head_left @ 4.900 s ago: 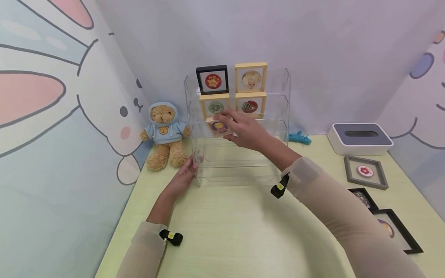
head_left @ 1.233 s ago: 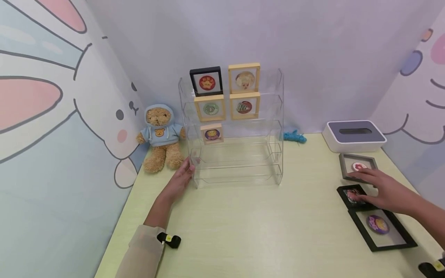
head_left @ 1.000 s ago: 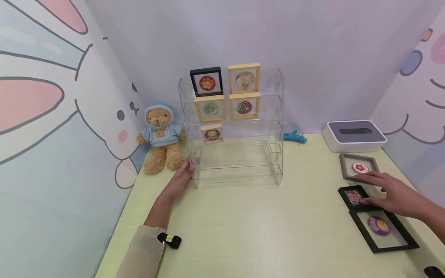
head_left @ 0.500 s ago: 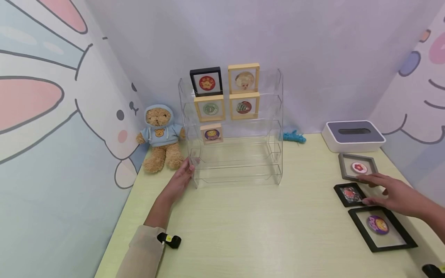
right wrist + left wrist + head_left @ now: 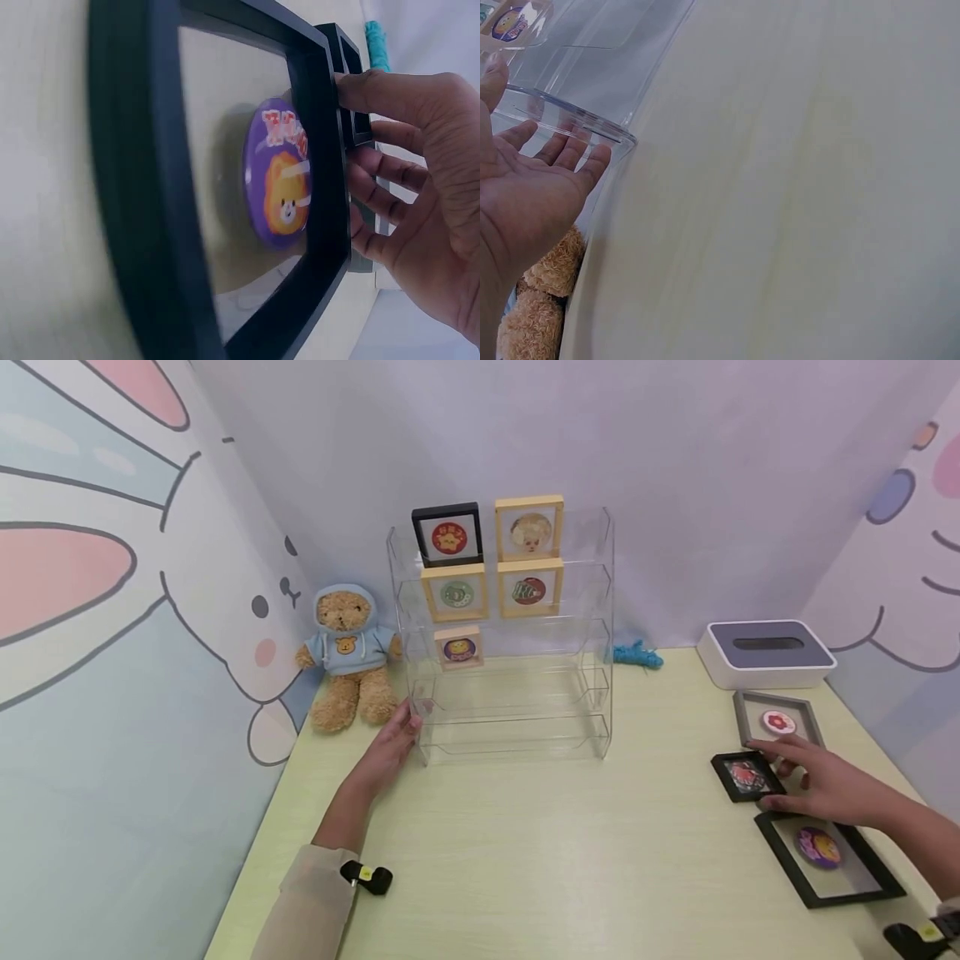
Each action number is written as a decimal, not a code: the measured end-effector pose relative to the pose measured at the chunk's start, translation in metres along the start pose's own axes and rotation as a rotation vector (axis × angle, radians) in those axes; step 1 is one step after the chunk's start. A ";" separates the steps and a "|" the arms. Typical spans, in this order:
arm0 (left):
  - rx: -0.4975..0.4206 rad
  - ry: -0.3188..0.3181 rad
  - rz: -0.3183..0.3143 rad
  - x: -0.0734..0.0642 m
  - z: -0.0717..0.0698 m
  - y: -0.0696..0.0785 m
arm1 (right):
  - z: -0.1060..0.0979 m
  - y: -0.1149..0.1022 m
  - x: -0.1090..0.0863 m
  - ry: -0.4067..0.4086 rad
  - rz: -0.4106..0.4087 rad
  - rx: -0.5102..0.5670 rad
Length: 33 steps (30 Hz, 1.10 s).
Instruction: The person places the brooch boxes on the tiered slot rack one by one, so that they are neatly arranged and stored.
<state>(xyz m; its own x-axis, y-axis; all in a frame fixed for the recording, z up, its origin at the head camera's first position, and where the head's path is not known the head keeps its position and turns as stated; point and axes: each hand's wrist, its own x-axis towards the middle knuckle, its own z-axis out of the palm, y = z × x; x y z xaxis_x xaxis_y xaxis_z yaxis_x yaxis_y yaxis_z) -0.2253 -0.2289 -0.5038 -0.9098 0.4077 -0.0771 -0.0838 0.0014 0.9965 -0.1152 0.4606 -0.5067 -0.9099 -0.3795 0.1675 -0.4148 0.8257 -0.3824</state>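
A clear acrylic tiered rack (image 5: 517, 720) stands on the table with small picture frames leaning on its upper tiers. My left hand (image 5: 386, 756) rests at the rack's lower left side, fingers extended against the clear panel in the left wrist view. At the right, my right hand (image 5: 832, 781) pinches the small black picture frame (image 5: 747, 777) between thumb and fingers at its right side. Close below lies a larger black frame (image 5: 776, 856) with a purple bear badge (image 5: 277, 176). A grey frame (image 5: 815, 727) with a red flower badge lies just above the right hand.
A teddy bear (image 5: 347, 643) in a blue hoodie sits left of the rack. A blue bundle (image 5: 637, 654) lies behind at the rack's right. The white tissue box (image 5: 767, 656) stands at the back right. A black-framed star badge (image 5: 450, 537) tops the rack.
Since the oldest frame, my right hand has left the purple-badge frame on the third tier and moved to the right-hand frames. The small black frame has lately slid slightly left. The left hand stays put.
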 end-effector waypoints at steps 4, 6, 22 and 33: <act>-0.002 0.002 0.003 0.000 0.001 0.000 | 0.002 0.000 0.005 -0.012 0.001 -0.016; -0.004 0.003 0.004 0.000 0.001 0.000 | 0.004 -0.002 0.006 0.007 0.003 -0.010; -0.011 0.007 -0.002 0.001 -0.002 -0.001 | 0.001 -0.021 0.012 -0.046 0.212 0.183; -0.031 -0.009 0.008 0.002 0.000 -0.002 | 0.001 -0.015 0.011 -0.107 0.384 0.261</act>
<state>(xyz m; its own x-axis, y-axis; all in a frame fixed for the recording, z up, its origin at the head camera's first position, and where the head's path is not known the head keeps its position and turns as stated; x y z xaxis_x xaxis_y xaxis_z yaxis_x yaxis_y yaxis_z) -0.2271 -0.2278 -0.5059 -0.9070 0.4156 -0.0688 -0.0893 -0.0301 0.9956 -0.1195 0.4437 -0.5003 -0.9855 -0.1201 -0.1201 -0.0208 0.7873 -0.6163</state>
